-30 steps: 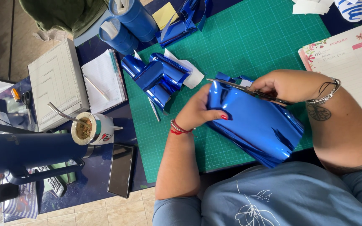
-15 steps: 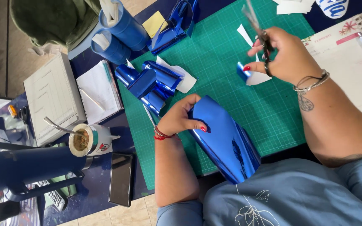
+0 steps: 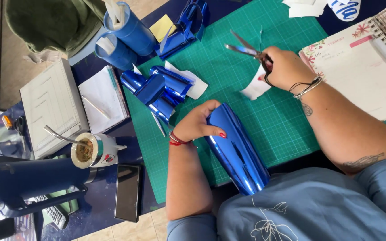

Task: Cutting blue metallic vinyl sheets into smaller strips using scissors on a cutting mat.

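- On the green mat (image 3: 287,129) I see my left hand (image 3: 197,122) clenched over the top end of a shiny blue foil roll (image 3: 237,154); the fingers wrap around its edge and the thumb is at the side.
- The roll lies tilted on the mat, from my left hand down toward my body, and its lower end passes over the near edge of the mat.
- My right hand (image 3: 287,67) is raised over the far part of the mat and it is grasping scissors (image 3: 246,48); the blades are a little apart and point to the left.
- A white paper scrap (image 3: 255,89) is just under my right hand; I cannot tell if the hand is touching it or if it only lies on the mat.
- Left of my left hand, a pile of folded blue foil pieces (image 3: 159,87) lies on the corner of the mat, with white paper below it.
- Two blue cylinders (image 3: 128,38) stand behind this pile, near a yellow note pad (image 3: 162,27).
- An open planner (image 3: 367,67) lies at the right of the mat, beside my right wrist.
- On the dark table at the left are a cup with a metal straw (image 3: 92,151), a black phone (image 3: 127,192) and a white notebook (image 3: 52,107), all well apart from my hands.
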